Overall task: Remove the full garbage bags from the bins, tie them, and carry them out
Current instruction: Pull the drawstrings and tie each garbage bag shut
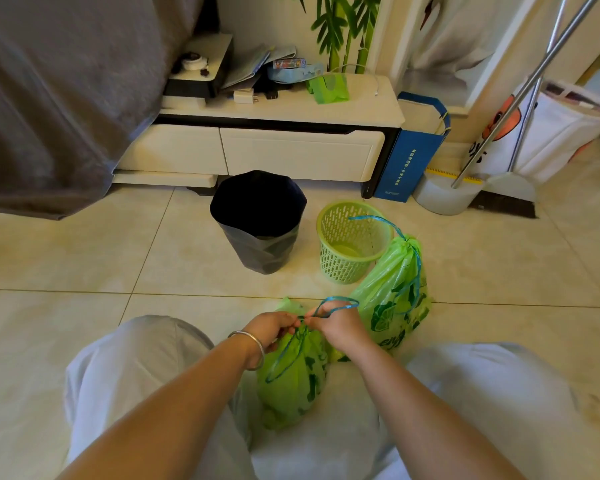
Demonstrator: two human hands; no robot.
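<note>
A full green garbage bag (293, 379) stands on the floor between my knees. Its blue drawstring (340, 304) loops up above the gathered neck. My left hand (271, 329) pinches the string at the neck, and my right hand (340, 327) pinches it from the other side, close together. A second green bag (392, 292) leans just to the right, its neck drawn tight with a blue string. Behind it stands a green mesh bin (352, 242) with no bag in it. A bin lined with a black bag (258, 221) stands left of that.
A low white cabinet (278, 147) with clutter on top runs along the wall. A grey cloth (56, 98) hangs at left. A blue paper bag (411, 157), a broom with dustpan (499, 188) and a white tote (561, 133) stand at right.
</note>
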